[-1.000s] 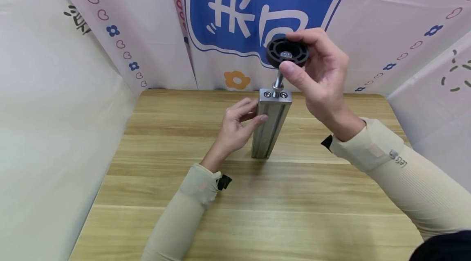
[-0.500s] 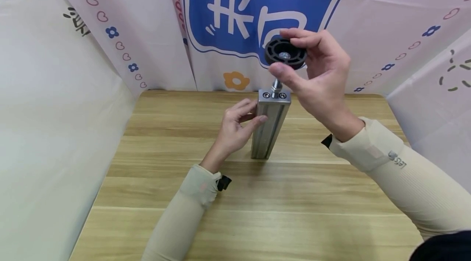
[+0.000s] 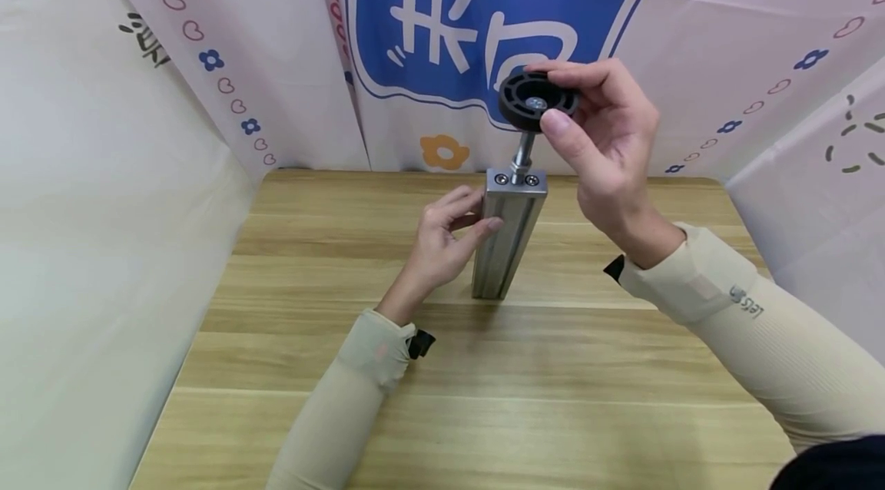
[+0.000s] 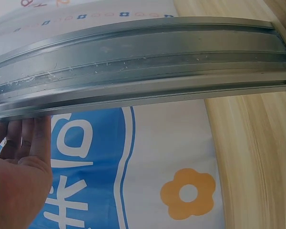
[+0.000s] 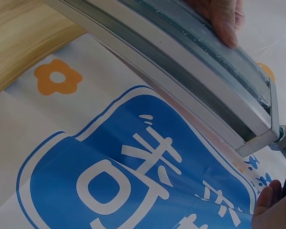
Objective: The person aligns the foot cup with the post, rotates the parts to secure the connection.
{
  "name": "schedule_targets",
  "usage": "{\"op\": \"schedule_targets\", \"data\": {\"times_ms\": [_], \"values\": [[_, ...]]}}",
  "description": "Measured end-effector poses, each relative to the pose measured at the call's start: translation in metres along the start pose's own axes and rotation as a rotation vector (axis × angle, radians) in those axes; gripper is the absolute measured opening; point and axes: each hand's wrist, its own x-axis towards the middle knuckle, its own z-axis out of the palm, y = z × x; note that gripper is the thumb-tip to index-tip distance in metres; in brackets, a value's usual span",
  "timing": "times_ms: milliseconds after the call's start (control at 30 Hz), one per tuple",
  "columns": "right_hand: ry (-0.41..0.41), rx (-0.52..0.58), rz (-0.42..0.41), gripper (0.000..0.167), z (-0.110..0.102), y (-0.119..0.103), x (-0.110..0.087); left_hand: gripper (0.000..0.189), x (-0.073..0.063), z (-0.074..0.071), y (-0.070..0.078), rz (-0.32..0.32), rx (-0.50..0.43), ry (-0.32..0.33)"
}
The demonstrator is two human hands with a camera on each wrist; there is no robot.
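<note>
- Metal bar (image 3: 508, 244) is standing upright on the table (image 3: 553, 398), toward its twelve-o'clock edge.
- Metal rod (image 3: 525, 146) is rising from the bar's top, bearing a black disc (image 3: 517, 114).
- Left hand (image 3: 445, 236), nine o'clock: fingers pinching the bar.
- Right hand (image 3: 615, 140), disc's four o'clock: fingers pinching its rim.
- Printed cloth (image 3: 408, 121) is hanging beyond, twelve o'clock.

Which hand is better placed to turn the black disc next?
Probably the right hand: its thumb and fingers hold the disc at the rim, while the left hand is lower, gripping the bar.
</note>
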Motion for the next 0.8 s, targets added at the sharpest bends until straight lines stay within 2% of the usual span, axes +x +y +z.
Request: {"op": "schedule_targets", "data": {"times_ms": [433, 800], "values": [[0.011, -0.035, 0.001, 0.05, 0.0055, 0.0039, -0.0031, 0.037, -0.0002, 0.0, 0.0007, -0.019, 0.004, 0.006], [0.035, -0.029, -0.005, 0.044, 0.0075, 0.0055, -0.0029, 0.038, -0.0002, -0.0001, 0.0011, -0.035, 0.025, 0.006]]}}
